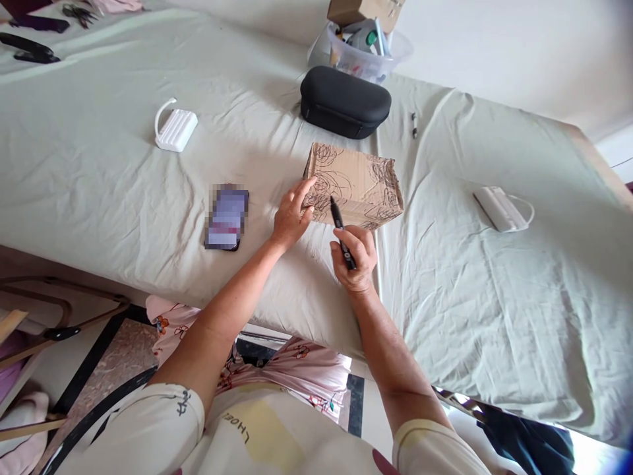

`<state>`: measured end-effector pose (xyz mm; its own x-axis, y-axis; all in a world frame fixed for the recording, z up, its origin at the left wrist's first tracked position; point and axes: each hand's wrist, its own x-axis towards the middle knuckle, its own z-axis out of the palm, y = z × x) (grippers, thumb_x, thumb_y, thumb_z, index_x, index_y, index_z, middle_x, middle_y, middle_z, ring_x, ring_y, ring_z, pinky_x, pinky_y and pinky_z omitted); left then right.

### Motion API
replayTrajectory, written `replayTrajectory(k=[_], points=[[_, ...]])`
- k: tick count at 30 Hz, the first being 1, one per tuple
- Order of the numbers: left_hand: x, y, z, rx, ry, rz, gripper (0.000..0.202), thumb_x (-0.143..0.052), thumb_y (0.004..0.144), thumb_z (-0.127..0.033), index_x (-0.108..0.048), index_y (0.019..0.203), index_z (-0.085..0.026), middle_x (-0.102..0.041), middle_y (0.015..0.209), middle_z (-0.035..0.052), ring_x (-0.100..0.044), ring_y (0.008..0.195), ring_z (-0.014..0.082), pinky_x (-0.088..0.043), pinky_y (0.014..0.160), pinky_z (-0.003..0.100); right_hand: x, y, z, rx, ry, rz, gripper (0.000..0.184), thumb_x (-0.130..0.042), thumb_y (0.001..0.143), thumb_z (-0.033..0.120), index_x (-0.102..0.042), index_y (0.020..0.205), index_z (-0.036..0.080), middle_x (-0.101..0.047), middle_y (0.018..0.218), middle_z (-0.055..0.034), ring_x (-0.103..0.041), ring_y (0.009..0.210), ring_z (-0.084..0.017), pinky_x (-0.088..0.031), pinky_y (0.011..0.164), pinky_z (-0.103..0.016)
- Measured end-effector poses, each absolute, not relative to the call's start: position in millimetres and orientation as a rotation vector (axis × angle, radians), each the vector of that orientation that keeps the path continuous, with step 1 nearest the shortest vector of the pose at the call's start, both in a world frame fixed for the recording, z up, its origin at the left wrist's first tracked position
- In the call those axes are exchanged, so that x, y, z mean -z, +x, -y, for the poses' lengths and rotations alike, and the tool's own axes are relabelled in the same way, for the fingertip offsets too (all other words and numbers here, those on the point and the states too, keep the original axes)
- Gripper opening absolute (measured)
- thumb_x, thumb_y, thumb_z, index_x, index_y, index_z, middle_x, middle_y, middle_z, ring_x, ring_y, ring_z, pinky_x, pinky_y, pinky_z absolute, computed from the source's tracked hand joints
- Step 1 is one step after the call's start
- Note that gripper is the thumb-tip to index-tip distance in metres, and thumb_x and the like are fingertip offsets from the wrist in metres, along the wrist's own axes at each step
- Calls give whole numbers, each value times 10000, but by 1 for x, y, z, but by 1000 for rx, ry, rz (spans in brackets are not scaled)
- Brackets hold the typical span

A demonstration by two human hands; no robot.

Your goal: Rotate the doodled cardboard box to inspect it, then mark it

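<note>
A cardboard box point(366, 173) covered in dark scribbled swirls lies on the cloth-covered table in front of me. My left hand point(293, 214) rests against its left end, fingers spread on the top and side. In my right hand point(357, 257) is a black marker point(342, 231), gripped between thumb and fingers. The marker's tip points up and away from me, over the box's near edge; whether it touches the cardboard I cannot tell. Left of my left hand lies a phone point(227, 221) with its screen lit and blurred.
Behind the box sits a black zip case point(345, 102), then a clear plastic tub point(366, 59) of bottles. A small black pen-like piece point(414, 125) lies to its right. White power banks lie left point(177, 130) and right point(500, 209). The tablecloth point(475, 316) is wrinkled.
</note>
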<state>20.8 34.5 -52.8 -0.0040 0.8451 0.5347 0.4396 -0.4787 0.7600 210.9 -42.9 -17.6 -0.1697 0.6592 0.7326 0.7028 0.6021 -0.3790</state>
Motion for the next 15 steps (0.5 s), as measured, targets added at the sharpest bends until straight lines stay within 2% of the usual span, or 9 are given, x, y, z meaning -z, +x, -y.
replayTrajectory(k=[4,8,12,15], points=[[52,22,-31,-1497,1920,-1338,564,-562,1066,-471,-437,1591,-305,-556,1625,105,-558,1461,303,-507,1212,468,18,206,41,2,-1081,1905,278,-540,1046,401,-741,1183,265,-737,1022,-103,-700,945,-239,-597,886,-421],[55,22,-32,-1507,1914,-1326,582,-557,1065,-402,-398,1620,-326,-548,1634,96,-578,1436,294,-543,1173,457,19,207,42,-59,-1181,1915,309,-522,1046,458,-747,1134,264,-754,974,-92,-695,911,-245,-575,892,-427],[63,23,-35,-1540,1789,-1346,603,-490,1081,-327,-331,1663,-323,-612,1555,109,-672,1310,255,-571,1137,444,22,203,41,-85,-1218,1955,338,-518,1050,493,-754,1090,254,-768,926,-81,-706,862,-231,-565,856,-401],[67,23,-36,-1528,1683,-1345,577,-442,1086,-268,-342,1653,-305,-694,1431,106,-730,1188,221,-603,1069,414,23,196,37,-189,-1142,2005,313,-527,1061,449,-749,1168,256,-785,985,-85,-732,917,-224,-581,880,-390]])
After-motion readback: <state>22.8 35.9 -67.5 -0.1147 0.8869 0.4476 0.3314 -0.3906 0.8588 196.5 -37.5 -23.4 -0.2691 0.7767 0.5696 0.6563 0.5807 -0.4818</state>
